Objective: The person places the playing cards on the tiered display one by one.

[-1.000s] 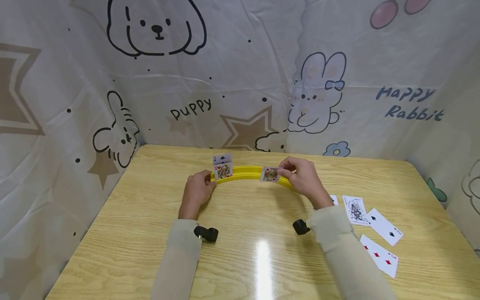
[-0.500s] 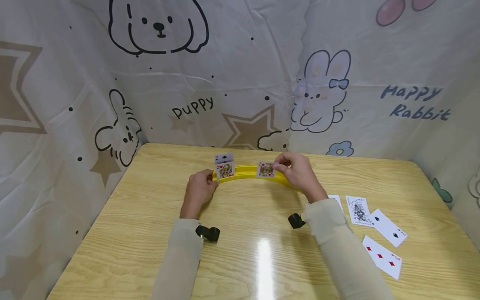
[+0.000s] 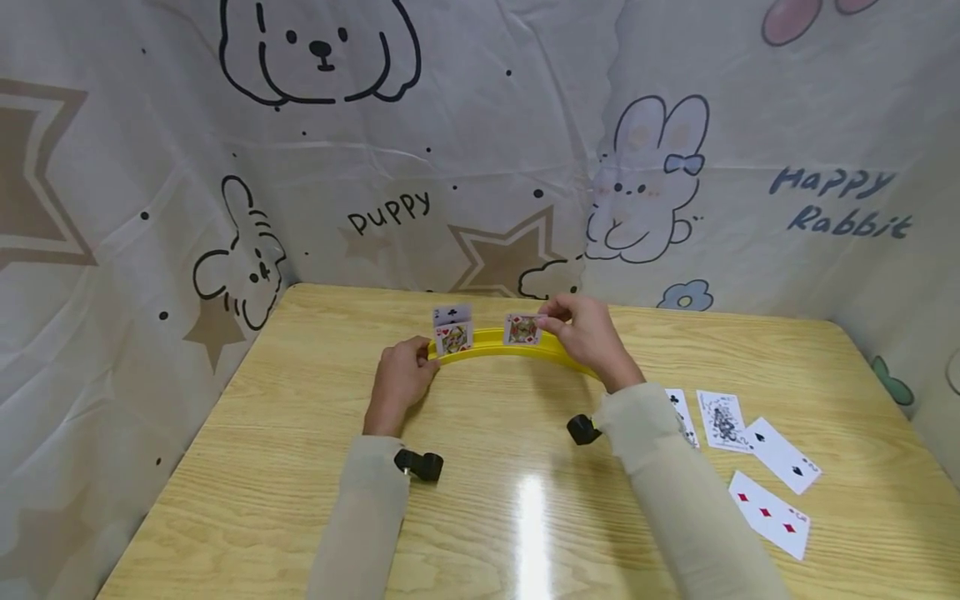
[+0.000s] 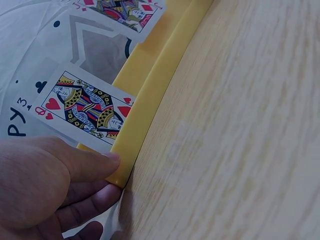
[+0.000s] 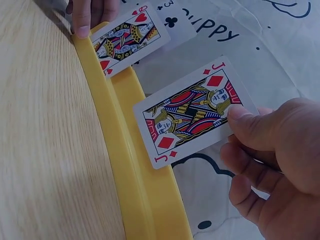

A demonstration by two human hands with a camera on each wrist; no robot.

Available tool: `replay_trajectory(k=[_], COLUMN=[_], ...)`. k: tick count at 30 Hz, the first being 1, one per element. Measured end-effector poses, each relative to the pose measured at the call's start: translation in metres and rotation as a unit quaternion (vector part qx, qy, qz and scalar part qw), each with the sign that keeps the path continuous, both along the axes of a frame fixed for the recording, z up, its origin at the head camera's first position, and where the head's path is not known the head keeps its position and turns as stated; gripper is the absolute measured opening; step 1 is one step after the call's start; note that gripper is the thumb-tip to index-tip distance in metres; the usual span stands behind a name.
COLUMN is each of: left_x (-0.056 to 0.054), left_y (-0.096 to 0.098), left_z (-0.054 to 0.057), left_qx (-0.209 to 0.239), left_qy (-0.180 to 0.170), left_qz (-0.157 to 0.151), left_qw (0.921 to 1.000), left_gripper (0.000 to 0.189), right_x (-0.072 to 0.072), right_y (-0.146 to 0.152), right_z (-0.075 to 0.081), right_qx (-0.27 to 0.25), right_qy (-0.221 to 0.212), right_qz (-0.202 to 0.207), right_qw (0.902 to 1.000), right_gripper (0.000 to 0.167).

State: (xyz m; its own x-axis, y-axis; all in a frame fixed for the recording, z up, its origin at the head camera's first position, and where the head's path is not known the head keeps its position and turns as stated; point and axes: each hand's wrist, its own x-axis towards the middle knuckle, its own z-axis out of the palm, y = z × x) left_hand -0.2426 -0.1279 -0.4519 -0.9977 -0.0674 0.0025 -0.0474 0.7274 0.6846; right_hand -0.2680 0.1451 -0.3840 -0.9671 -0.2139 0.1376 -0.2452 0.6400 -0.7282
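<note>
A curved yellow card holder (image 3: 489, 337) lies near the back of the table. My left hand (image 3: 400, 379) pinches its left end between thumb and fingers, as the left wrist view shows. Close to that hand, the queen of hearts (image 4: 89, 109) stands in the holder's front slot. Behind it rises a three of clubs (image 5: 169, 21), partly covered. My right hand (image 3: 588, 335) pinches one end of the jack of diamonds (image 5: 192, 112). This card is held above the holder, right of the queen, its face towards me. Whether its lower edge touches the holder I cannot tell.
Loose cards lie face up at the right: a three of diamonds (image 3: 772, 515), a two of spades (image 3: 783, 455), a joker (image 3: 722, 422) and a clubs card (image 3: 678, 408) half under the right sleeve. A printed cloth (image 3: 480, 167) hangs behind the table.
My right hand has moved left and slightly up with the jack of diamonds, bringing it nearer the queen. My left hand keeps its grip on the holder's end. The head view has shifted slightly.
</note>
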Motion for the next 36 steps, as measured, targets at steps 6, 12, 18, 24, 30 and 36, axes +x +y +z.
replay_trajectory(k=[6, 12, 18, 24, 30, 36], left_x=[-0.001, -0.001, -0.001, -0.002, -0.001, 0.000], left_y=[0.000, -0.001, -0.001, -0.002, -0.002, -0.002], left_z=[-0.002, -0.003, -0.002, -0.002, -0.002, -0.001], left_qx=[-0.004, -0.009, -0.002, -0.004, -0.003, -0.001], left_qy=[0.000, 0.006, 0.000, 0.007, 0.003, 0.000], left_qz=[0.001, 0.002, 0.003, 0.002, 0.001, 0.001], left_qw=[1.0000, 0.9999, 1.0000, 1.0000, 1.0000, 1.0000], left_gripper=[0.038, 0.037, 0.038, 0.038, 0.037, 0.037], right_x=[-0.004, -0.008, -0.013, -0.018, -0.019, -0.020], right_y=[-0.007, -0.011, -0.015, -0.019, -0.021, -0.025], right_z=[0.005, 0.009, 0.012, 0.015, 0.015, 0.016], right_qx=[0.004, 0.008, 0.013, 0.012, 0.010, 0.011], right_qy=[-0.012, -0.005, -0.003, 0.011, 0.018, 0.026], right_qz=[0.004, 0.011, 0.017, 0.026, 0.035, 0.039], right_qw=[0.9999, 0.9999, 0.9998, 0.9995, 0.9992, 0.9989], right_gripper=[0.011, 0.010, 0.009, 0.009, 0.009, 0.008])
